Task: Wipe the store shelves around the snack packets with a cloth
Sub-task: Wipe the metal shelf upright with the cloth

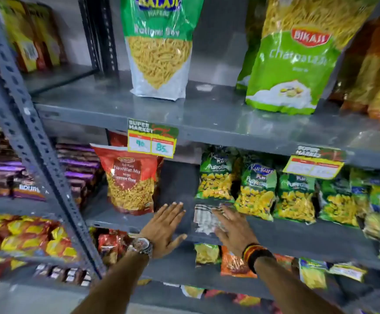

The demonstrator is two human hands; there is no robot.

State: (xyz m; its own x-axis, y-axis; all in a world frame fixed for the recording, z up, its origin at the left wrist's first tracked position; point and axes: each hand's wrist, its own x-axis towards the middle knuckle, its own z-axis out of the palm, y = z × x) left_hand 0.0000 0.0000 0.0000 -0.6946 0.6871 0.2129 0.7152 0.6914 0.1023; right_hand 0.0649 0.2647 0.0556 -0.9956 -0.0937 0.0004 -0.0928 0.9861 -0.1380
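**Mid-wipe on the middle shelf, most of the rack not visibly done**

Progress, judged from this frame only: work sits on the middle shelf (297,236), in the bare gap between the red Navratan Mix packet (131,180) and the row of green Kurkure packets (257,191). Top shelf (107,109) looks glossy, but can't tell if that's wiped or just glare. Lower shelf (184,268) is crowded with packets, no sign of a cloth there. Call it partway, with several tiers left.

Cloth (204,219): checked, pale, lying flat on the middle shelf near the front edge, just beside the leftmost Kurkure packet.

Right hand (232,230): palm down on the cloth's right part, fingers spread and flat, pressing rather than gripping. Blurred, so likely mid-stroke.

Left hand (165,225): palm down on bare shelf, beside the red packet's base, fingers straight and close together, thumb out. Holds nothing.
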